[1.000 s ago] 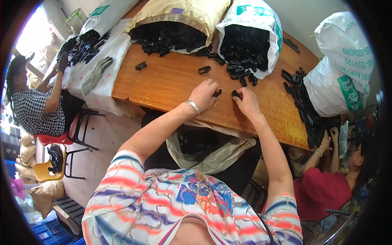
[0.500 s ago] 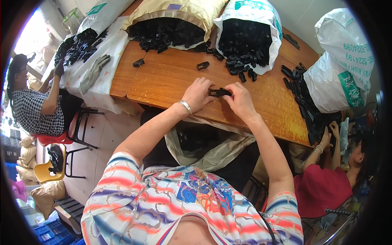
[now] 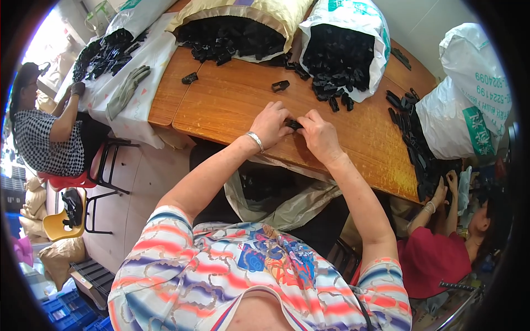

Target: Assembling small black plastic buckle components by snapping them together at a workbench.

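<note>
Over the front part of the brown table (image 3: 237,113), my left hand (image 3: 270,127) pinches one end of a small black plastic part (image 3: 294,125). The fingers of my right hand (image 3: 319,137) are closed on its other end, close to my left fingertips. Much of the part is covered by my fingers. A loose black plastic piece (image 3: 280,86) lies on the wood beyond my hands, and another black piece (image 3: 189,78) lies farther left. Below the table edge, an open pale sack (image 3: 309,208) with dark contents hangs at my lap.
At the back, a beige sack (image 3: 279,16) and a white sack (image 3: 381,49) spill black parts. Another white sack (image 3: 450,121) stands right, beside piled black parts (image 3: 411,129). One person (image 3: 52,132) sits left near a grey glove (image 3: 128,92); another person (image 3: 436,251) works at the right.
My hands have drawn closer together, and my right fingers now cover more of the black part. The view has shifted slightly. The left co-worker's arms have moved a little.
</note>
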Tool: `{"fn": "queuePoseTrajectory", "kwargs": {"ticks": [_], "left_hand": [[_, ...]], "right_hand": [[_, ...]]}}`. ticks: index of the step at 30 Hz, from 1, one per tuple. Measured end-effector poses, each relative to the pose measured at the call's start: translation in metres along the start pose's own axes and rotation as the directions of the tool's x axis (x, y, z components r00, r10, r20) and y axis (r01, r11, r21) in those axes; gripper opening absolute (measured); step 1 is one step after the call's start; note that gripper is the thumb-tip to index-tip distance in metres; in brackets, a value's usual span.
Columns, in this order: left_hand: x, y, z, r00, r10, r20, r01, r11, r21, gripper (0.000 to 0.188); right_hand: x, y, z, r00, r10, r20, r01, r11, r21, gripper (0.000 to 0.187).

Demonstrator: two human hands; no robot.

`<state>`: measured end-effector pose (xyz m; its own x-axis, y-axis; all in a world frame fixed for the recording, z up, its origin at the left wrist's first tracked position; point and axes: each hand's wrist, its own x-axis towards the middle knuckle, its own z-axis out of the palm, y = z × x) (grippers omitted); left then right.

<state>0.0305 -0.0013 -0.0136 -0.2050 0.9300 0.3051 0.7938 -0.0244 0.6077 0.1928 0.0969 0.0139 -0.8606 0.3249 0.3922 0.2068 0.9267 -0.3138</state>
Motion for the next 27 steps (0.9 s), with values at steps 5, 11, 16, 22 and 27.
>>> {"fn": "queuePoseTrajectory", "kwargs": {"ticks": [5, 11, 16, 22, 27], "left_hand": [[0.001, 0.002, -0.001, 1.000, 0.022, 0.014, -0.022, 1.000, -0.009, 0.025], [0.001, 0.001, 0.000, 1.000, 0.025, 0.009, -0.025, 1.000, -0.002, 0.025], [0.001, 0.002, -0.001, 1.000, 0.024, 0.010, -0.023, 1.000, -0.009, 0.025], [0.002, -0.001, 0.000, 0.999, 0.031, -0.017, -0.031, 0.999, -0.012, 0.024], [0.005, -0.013, -0.001, 0.989, 0.134, 0.063, -0.130, 0.989, -0.065, 0.028]], "right_hand": [[-0.004, -0.004, 0.003, 0.999, 0.034, -0.014, -0.034, 0.999, -0.007, 0.016], [-0.006, 0.004, 0.003, 0.998, 0.054, -0.035, -0.052, 0.997, 0.053, 0.018], [-0.005, 0.007, 0.000, 0.999, 0.029, 0.025, -0.029, 1.000, 0.001, 0.025], [-0.018, -0.013, 0.019, 0.996, -0.034, -0.077, 0.015, 0.971, -0.237, 0.036], [-0.023, -0.011, 0.017, 0.996, 0.066, -0.053, -0.073, 0.989, -0.129, 0.035]]}}
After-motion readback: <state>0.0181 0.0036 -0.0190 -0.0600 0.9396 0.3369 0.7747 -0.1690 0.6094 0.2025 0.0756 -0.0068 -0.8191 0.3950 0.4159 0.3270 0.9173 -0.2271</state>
